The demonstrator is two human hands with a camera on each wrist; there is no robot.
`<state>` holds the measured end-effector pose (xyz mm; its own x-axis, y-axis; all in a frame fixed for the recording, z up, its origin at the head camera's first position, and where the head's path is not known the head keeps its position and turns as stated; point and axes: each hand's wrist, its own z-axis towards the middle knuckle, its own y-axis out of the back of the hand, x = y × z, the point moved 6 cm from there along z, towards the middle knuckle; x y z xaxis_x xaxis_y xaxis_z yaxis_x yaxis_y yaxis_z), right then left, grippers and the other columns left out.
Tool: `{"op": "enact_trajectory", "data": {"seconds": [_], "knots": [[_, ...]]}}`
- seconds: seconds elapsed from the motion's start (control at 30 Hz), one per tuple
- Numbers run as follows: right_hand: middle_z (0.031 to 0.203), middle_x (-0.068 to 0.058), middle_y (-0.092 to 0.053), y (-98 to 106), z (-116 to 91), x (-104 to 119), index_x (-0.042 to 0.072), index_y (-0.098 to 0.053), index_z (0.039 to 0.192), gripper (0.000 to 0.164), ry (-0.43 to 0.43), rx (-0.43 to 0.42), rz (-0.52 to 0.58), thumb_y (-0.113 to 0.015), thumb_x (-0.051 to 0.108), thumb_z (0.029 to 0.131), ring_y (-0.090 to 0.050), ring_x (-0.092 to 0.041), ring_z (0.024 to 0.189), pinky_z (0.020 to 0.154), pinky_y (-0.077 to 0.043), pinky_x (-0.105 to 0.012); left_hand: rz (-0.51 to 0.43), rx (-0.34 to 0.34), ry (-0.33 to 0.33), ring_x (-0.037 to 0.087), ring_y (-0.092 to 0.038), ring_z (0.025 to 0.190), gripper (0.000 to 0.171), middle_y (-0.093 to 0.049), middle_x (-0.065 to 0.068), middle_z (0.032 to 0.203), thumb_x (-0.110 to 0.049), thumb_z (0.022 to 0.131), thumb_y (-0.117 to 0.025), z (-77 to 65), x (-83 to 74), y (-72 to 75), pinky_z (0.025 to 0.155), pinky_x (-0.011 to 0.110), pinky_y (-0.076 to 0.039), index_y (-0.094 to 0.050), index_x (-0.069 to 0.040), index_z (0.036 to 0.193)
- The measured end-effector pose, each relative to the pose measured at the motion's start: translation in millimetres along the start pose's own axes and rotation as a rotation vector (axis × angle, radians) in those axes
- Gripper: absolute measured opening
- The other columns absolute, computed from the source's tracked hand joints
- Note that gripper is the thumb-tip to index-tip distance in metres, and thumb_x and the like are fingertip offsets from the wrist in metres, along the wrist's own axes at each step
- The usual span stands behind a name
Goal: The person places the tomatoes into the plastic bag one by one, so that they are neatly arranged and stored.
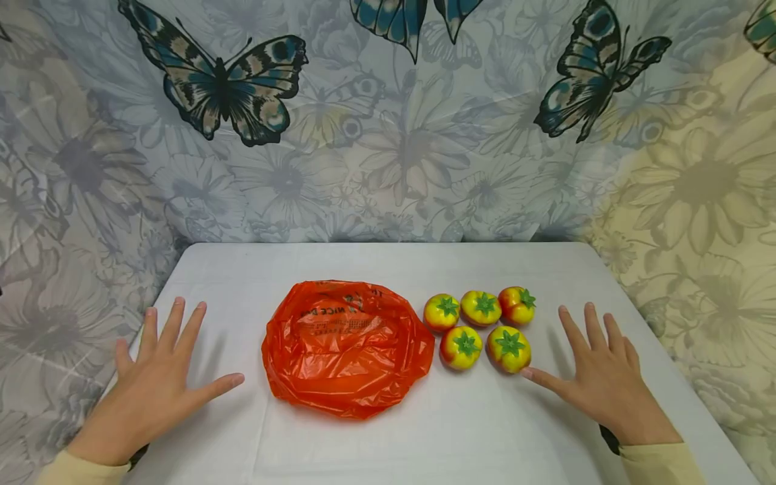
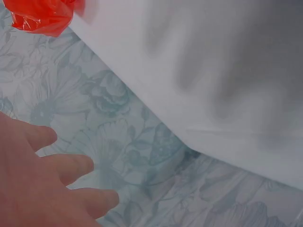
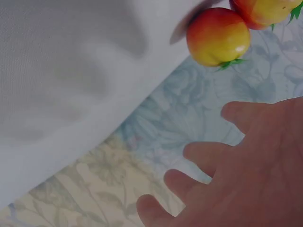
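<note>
A red-orange plastic bag [image 1: 348, 357] with dark print lies spread and crumpled on the white table. Just right of it, several round red-and-yellow fruits [image 1: 461, 348], topped by green star-shaped leaves, sit in two rows. My left hand [image 1: 154, 384] hovers left of the bag, fingers spread and holding nothing. On the other side, my right hand [image 1: 606, 377] is spread too, its thumb tip overlapping the edge of the nearest fruit [image 1: 508, 349] in the head view. The right wrist view shows a fruit [image 3: 218, 37] beyond the fingers; the left one shows the bag's edge [image 2: 40, 16].
The white-covered table [image 1: 388, 444] has rounded far corners. Behind it and at both sides hangs a cloth [image 1: 412, 155] printed with flowers and butterflies. Both hands cast soft shadows on the table.
</note>
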<state>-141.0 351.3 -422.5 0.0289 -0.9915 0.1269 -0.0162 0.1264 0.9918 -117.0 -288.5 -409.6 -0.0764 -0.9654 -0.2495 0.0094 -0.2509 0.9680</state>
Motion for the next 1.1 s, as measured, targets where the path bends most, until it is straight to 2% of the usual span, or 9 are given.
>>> {"op": "enact_trajectory", "data": {"seconds": [0.1, 0.27, 0.47, 0.57, 0.67, 0.73, 0.93, 1.1], "knots": [[0.175, -0.038, 0.007, 1, 1, 6, 0.015, -0.005, 0.175, 0.132, 0.011, 0.004, 0.000, -0.066, 0.087, 0.084, -0.003, -0.071, 0.155, 0.111, -0.016, -0.088, -0.030, 0.017, -0.003, 0.062, 0.014, 0.161, 0.127, 0.008, 0.022, 0.182, -0.082, 0.088, -0.067, 1.1, -5.3, -2.8, 0.108, 0.096, 0.004, 0.000, -0.020, 0.176], [0.176, -0.038, 0.002, 5, 3, 17, 0.016, -0.009, 0.176, 0.130, 0.042, -0.007, 0.008, -0.067, 0.086, 0.083, -0.010, -0.071, 0.154, 0.111, -0.019, -0.087, -0.046, 0.020, -0.017, 0.063, 0.003, 0.162, 0.125, 0.000, 0.023, 0.182, -0.084, 0.088, -0.064, 5.4, -18.7, -6.6, 0.110, 0.094, -0.003, -0.002, -0.022, 0.176], [0.176, -0.038, -0.004, 1, 3, 27, 0.017, -0.014, 0.175, 0.129, 0.079, -0.036, 0.034, -0.070, 0.086, 0.082, -0.016, -0.071, 0.153, 0.109, -0.022, -0.087, -0.026, 0.038, -0.037, 0.064, -0.014, 0.159, 0.125, -0.012, 0.026, 0.180, -0.091, 0.086, -0.057, 14.3, -37.8, -13.8, 0.113, 0.090, -0.018, -0.008, -0.019, 0.176], [0.176, -0.038, -0.007, 0, 4, 32, 0.017, -0.017, 0.175, 0.128, 0.087, -0.042, 0.036, -0.070, 0.086, 0.082, -0.020, -0.071, 0.152, 0.108, -0.024, -0.088, -0.038, 0.026, -0.073, 0.061, -0.025, 0.158, 0.123, -0.016, 0.026, 0.180, -0.091, 0.088, -0.054, 20.0, -48.2, -18.4, 0.115, 0.083, -0.031, -0.009, -0.018, 0.176], [0.175, -0.038, -0.010, -1, 5, 37, 0.014, -0.023, 0.174, 0.126, 0.091, -0.043, 0.025, -0.069, 0.087, 0.082, -0.024, -0.071, 0.149, 0.107, -0.026, -0.089, -0.069, 0.020, -0.095, 0.058, -0.036, 0.155, 0.121, -0.021, 0.026, 0.178, -0.089, 0.090, -0.054, 26.1, -60.1, -22.6, 0.110, 0.077, -0.045, -0.008, -0.017, 0.176], [0.175, -0.038, -0.012, -1, 5, 40, 0.011, -0.027, 0.172, 0.124, 0.101, -0.044, 0.019, -0.068, 0.087, 0.083, -0.027, -0.070, 0.148, 0.106, -0.029, -0.089, -0.109, 0.024, -0.091, 0.055, -0.040, 0.154, 0.118, -0.024, 0.025, 0.178, -0.087, 0.092, -0.054, 29.7, -67.0, -24.6, 0.106, 0.076, -0.049, -0.007, -0.018, 0.176], [0.174, -0.035, -0.022, 1, 4, 49, 0.010, -0.035, 0.169, 0.119, 0.141, -0.070, 0.006, -0.068, 0.085, 0.084, -0.034, -0.064, 0.148, 0.101, -0.037, -0.087, -0.239, 0.019, -0.067, 0.049, -0.046, 0.152, 0.110, -0.030, 0.023, 0.176, -0.077, 0.100, -0.053, 39.5, -81.1, -27.2, 0.109, 0.071, -0.050, -0.006, -0.012, 0.175], [0.171, -0.033, -0.032, 1, 4, 54, 0.009, -0.041, 0.166, 0.115, 0.155, -0.090, -0.021, -0.068, 0.085, 0.084, -0.046, -0.060, 0.141, 0.097, -0.047, -0.081, -0.308, 0.028, -0.017, 0.052, -0.050, 0.148, 0.106, -0.034, 0.028, 0.173, -0.073, 0.103, -0.051, 47.5, -87.8, -26.0, 0.112, 0.071, -0.048, -0.006, -0.009, 0.175]]}}
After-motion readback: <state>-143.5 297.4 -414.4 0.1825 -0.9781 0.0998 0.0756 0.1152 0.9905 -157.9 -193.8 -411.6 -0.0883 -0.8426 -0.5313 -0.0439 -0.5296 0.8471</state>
